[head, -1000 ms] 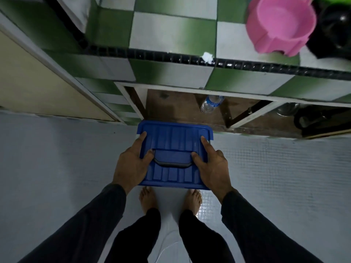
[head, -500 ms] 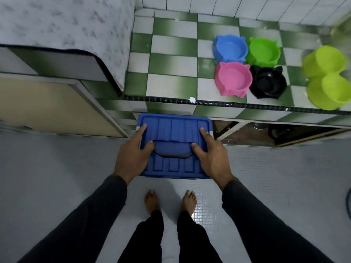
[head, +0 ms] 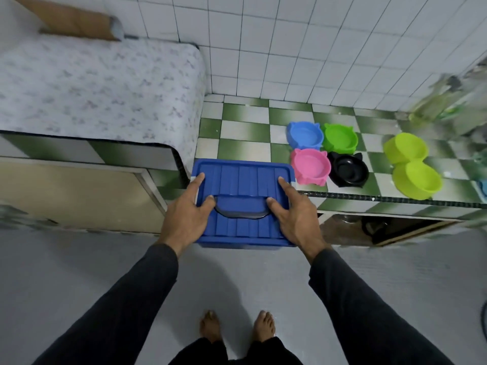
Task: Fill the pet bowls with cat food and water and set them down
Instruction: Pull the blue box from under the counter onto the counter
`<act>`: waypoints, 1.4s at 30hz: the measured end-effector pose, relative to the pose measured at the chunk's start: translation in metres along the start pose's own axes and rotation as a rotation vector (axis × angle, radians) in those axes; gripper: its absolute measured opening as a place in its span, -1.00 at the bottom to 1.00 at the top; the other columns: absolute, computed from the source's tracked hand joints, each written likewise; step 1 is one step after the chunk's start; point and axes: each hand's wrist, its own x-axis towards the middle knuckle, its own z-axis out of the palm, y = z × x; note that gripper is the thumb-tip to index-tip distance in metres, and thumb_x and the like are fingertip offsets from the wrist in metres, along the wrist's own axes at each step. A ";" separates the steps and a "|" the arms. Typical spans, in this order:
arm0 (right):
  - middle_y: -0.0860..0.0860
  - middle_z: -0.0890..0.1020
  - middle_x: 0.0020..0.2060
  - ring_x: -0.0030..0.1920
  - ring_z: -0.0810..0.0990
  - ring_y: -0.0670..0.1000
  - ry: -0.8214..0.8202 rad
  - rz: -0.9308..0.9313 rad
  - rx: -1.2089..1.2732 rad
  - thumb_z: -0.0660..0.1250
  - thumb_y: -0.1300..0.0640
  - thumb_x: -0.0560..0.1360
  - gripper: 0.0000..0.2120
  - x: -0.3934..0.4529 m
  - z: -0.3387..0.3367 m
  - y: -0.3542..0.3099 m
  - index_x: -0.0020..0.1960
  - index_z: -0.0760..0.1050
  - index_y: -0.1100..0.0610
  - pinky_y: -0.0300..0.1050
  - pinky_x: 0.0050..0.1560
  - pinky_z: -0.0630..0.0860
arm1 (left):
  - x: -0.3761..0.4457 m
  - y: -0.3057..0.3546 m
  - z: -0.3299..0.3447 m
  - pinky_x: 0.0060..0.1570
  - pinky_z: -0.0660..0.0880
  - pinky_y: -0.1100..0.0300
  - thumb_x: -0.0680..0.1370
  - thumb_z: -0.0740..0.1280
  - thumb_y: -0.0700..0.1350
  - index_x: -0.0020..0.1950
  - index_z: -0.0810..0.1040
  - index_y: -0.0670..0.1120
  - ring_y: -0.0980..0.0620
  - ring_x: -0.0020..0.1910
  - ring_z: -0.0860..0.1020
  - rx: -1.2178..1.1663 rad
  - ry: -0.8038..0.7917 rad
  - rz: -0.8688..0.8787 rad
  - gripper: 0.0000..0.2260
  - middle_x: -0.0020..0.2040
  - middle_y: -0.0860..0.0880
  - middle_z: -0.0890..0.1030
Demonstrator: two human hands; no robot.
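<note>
I hold a blue lidded plastic box (head: 243,180) with a dark handle on its lid, at the height of the counter's front edge. My left hand (head: 185,214) grips its left side and my right hand (head: 295,214) grips its right side, thumbs lying on the lid beside the handle. On the green-and-white tiled counter (head: 245,143) stand cat-shaped bowls: a blue bowl (head: 305,135), a green bowl (head: 340,137), a pink bowl (head: 311,166) and a black bowl (head: 348,169). All look empty. The box's contents are hidden.
Two lime-green bowls (head: 411,164) sit further right on the counter. A patterned cloth (head: 100,88) covers a raised surface at the left, above a beige cabinet door (head: 73,196). An open shelf (head: 382,229) lies under the counter. I stand barefoot on a grey floor (head: 79,272).
The box has risen from the under-counter opening to the level of the countertop edge. My view has tilted up, bringing the bowls and the wall into sight. Both hands keep the same hold.
</note>
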 end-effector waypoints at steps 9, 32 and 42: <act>0.05 0.57 0.07 0.06 0.56 0.04 0.062 -0.069 0.028 0.33 -0.23 0.56 -0.35 0.032 -0.012 -0.041 0.58 0.26 -0.09 -0.16 0.09 0.43 | 0.041 0.021 -0.031 -0.15 0.44 0.29 0.68 0.26 0.14 0.65 0.17 0.24 0.32 -0.29 0.33 -0.043 0.019 0.049 -0.45 0.42 -0.03 0.53; 0.12 0.52 -0.03 -0.05 0.49 0.07 0.075 -0.073 -0.021 0.29 -0.24 0.58 -0.36 0.251 -0.023 -0.041 0.60 0.19 -0.16 -0.11 0.00 0.41 | 0.247 0.071 0.014 0.19 0.33 0.26 0.66 0.30 0.08 0.65 0.21 0.16 0.38 -0.15 0.35 -0.001 0.114 0.130 -0.43 0.51 0.00 0.46; 0.11 0.46 -0.03 -0.10 0.44 0.06 0.059 -0.040 -0.069 0.25 -0.29 0.58 -0.36 0.328 -0.013 -0.039 0.59 0.13 -0.26 -0.10 -0.03 0.36 | 0.321 0.078 0.029 -0.08 0.35 0.29 0.67 0.24 0.15 0.66 0.14 0.19 0.33 -0.26 0.22 0.097 0.114 0.064 -0.43 -0.05 0.17 0.38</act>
